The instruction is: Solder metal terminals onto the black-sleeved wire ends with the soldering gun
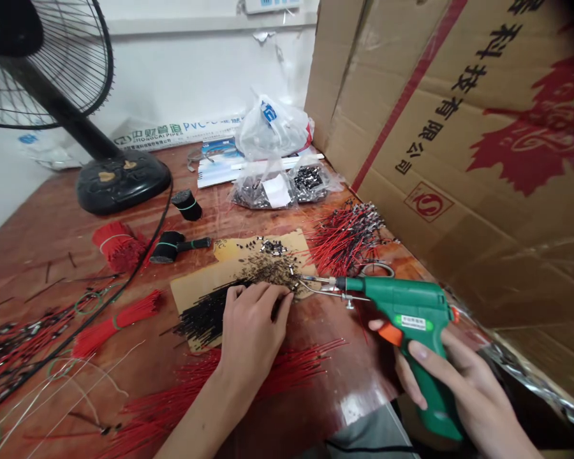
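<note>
Nearest the head camera, one right hand grips the handle of one green soldering gun, its tip just beside the bent thumb and forefinger of one left hand; whether those fingers pinch anything cannot be told. Beneath the left hand lies one cardboard sheet bearing black wires, too many to count. Around it are two tied red bundles and two thick black bundles leftward, one red wire heap rightward, and one fan farther back.
</note>
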The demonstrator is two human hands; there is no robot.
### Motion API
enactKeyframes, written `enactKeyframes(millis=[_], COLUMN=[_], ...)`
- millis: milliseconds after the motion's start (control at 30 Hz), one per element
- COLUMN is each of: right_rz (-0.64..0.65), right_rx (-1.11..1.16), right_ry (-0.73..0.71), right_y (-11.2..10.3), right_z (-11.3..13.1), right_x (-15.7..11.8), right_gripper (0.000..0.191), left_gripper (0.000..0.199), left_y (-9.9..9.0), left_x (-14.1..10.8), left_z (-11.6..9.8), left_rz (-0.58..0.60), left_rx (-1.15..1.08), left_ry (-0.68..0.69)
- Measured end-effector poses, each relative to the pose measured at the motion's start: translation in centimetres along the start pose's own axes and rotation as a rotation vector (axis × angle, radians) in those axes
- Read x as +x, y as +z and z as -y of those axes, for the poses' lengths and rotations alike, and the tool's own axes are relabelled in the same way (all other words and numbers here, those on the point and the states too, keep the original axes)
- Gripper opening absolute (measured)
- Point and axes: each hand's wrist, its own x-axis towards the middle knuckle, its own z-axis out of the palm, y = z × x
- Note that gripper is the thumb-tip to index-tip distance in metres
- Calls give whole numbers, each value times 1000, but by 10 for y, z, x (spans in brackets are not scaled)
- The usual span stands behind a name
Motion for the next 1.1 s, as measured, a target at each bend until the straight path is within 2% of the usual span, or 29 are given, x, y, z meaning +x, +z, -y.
enactKeyframes(millis=[233, 367, 533, 767, 1100], right_rz=[89, 31, 24, 92, 104], right_rx=[12, 21, 8, -81, -111], right_ry=[32, 65, 74, 16, 27], right_y=[-11, -5, -1, -10, -11], right_z=[-8, -3, 0, -7, -7], right_x=[2, 1, 0, 3, 2], right_gripper=[25, 27, 26, 28, 25], left_gripper=[11, 11, 14, 15, 16], left_y=[2, 3, 4, 5, 6], left_x=[0, 0, 1, 0, 0], left_z=[1, 1, 1, 1, 1], left_rz=[-31, -34, -15, -32, -43], left_rx=[-2, 6, -2, 1, 2], left_ry=[23, 16, 11, 14, 13])
